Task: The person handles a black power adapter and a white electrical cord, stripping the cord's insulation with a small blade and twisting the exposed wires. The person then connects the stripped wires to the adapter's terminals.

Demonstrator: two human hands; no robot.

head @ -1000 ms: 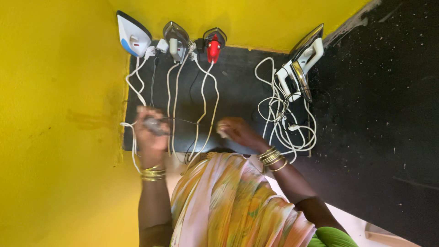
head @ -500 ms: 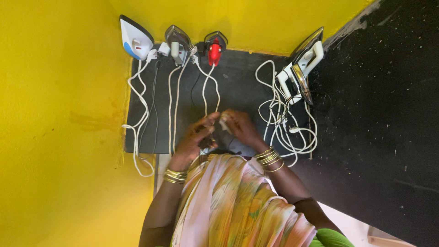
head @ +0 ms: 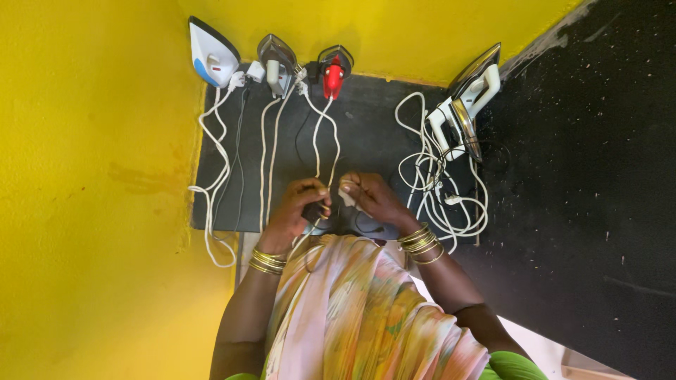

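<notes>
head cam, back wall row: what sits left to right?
White and blue iron → white plug adapter → grey iron → iron with red handle → white iron tilted on its side above a tangle of white cords. Nearer the camera, the left hand and right hand meet over a dark object.

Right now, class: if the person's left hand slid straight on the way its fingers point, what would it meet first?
The left hand points toward the right hand, so it would probably meet that first, just past the small dark object it holds; depth is unclear.

one head-worn view looks steeply down, close above both hands (head: 338, 204).
</notes>
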